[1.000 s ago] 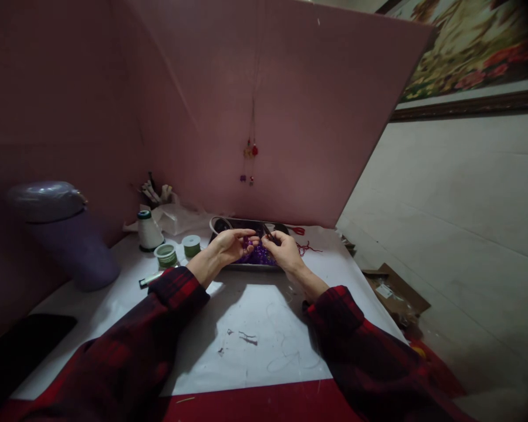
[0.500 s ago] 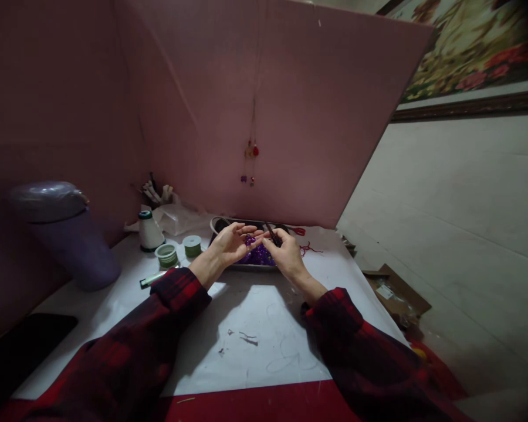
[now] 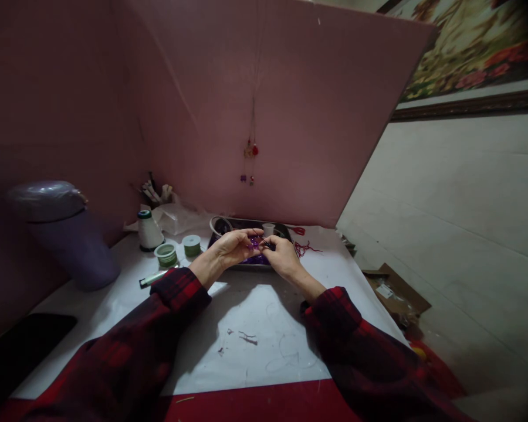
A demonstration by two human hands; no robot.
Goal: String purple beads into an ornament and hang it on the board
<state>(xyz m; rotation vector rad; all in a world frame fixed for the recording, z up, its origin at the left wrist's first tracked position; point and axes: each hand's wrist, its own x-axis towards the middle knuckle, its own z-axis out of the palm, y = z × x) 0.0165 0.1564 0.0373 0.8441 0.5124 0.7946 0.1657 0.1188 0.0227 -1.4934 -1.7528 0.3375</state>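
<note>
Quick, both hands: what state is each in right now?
Left hand: closed, fingers curled around purple beads.
Right hand: closed, gripping a slim dark tool; its exact type can't be told.

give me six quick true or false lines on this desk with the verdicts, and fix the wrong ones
1. The right hand holds a dark tool. True.
2. The left hand lies flat on the bottle. False: the left hand is up by the right hand, away from the bottle.
3. Two green spools stand left of the tray in the view. True.
4. The red threads lie left of the spools. False: the red threads lie right of the tray.
5. Charms hang in front of the pink panel. True.
6. The white cone lies on its side. False: the white cone stands upright.
</note>
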